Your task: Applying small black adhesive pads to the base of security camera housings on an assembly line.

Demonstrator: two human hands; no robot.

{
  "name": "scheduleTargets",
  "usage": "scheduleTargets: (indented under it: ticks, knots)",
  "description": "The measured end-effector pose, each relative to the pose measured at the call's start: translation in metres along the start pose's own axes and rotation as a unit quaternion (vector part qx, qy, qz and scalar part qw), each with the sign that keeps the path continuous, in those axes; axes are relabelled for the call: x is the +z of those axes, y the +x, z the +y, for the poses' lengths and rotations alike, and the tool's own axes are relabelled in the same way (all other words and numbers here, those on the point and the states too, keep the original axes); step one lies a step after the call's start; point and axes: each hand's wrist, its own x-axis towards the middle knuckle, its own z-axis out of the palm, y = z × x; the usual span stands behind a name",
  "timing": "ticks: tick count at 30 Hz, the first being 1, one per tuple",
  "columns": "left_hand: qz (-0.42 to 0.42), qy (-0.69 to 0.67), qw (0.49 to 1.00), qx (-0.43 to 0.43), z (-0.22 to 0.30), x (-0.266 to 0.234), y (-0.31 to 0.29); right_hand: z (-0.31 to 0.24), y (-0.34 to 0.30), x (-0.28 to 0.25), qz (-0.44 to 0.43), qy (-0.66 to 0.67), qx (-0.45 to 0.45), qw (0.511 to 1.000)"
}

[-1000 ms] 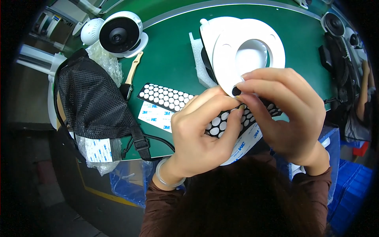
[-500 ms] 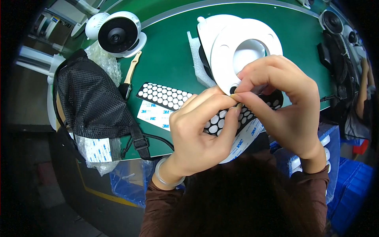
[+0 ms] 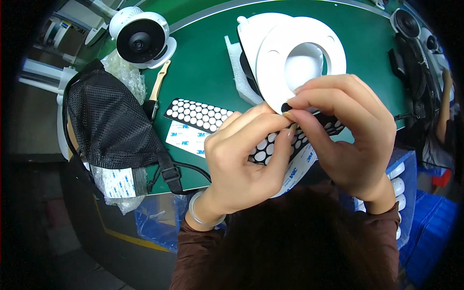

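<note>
My left hand (image 3: 244, 159) is closed on a black sheet of round white-backed pads (image 3: 262, 151), which bends under both hands. Thumb and forefinger of my right hand (image 3: 357, 130) pinch a small black round pad (image 3: 285, 107) just beyond my left fingertips. The pad is close to the near rim of a white ring-shaped base (image 3: 270, 72); whether it touches the rim I cannot tell. That base belongs to a white device lying on the green table, with a wide hole in its middle. A white backing sheet with blue print (image 3: 300, 170) hangs below the pad sheet.
Another dotted pad sheet (image 3: 198, 113) and a printed backing sheet (image 3: 186, 140) lie left of my hands. Further left are a black mesh bag (image 3: 111, 116), a wristwatch (image 3: 155, 96) and a white camera with a black front (image 3: 140, 43). White foam (image 3: 237, 67) sits beside the device.
The whole view has shifted slightly. My right fingers have moved a little away from the ring's rim, and more of the small black pad shows between them.
</note>
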Motion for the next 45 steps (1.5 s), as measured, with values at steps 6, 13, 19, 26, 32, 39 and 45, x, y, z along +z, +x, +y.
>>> scheduleTargets:
  ticks: [6,13,19,26,32,39,45]
  knots:
    - [0.000,-0.010,1.000,0.008,-0.001,0.002,-0.001,0.005,0.003,-0.002,-0.025,0.038,0.035,0.998]
    - [-0.002,0.003,1.000,-0.005,0.000,0.001,-0.002,0.001,0.001,0.000,-0.025,0.004,0.012,1.000]
    - [-0.027,0.019,0.999,0.001,0.002,-0.003,0.000,0.007,-0.010,0.003,0.049,-0.011,-0.065,0.997]
    - [-0.026,0.009,1.000,0.015,-0.001,-0.003,0.000,0.011,-0.012,0.004,0.032,-0.082,-0.143,0.986]
    - [-0.024,0.006,1.000,0.010,0.000,-0.001,0.001,0.012,-0.016,0.007,0.055,-0.101,-0.162,0.980]
    - [-0.056,-0.009,0.998,-0.012,0.004,-0.005,-0.001,0.011,-0.017,-0.004,0.000,-0.075,-0.154,0.985]
    - [-0.054,-0.013,0.998,-0.005,0.005,-0.001,0.003,0.011,-0.016,-0.003,0.025,-0.134,-0.178,0.974]
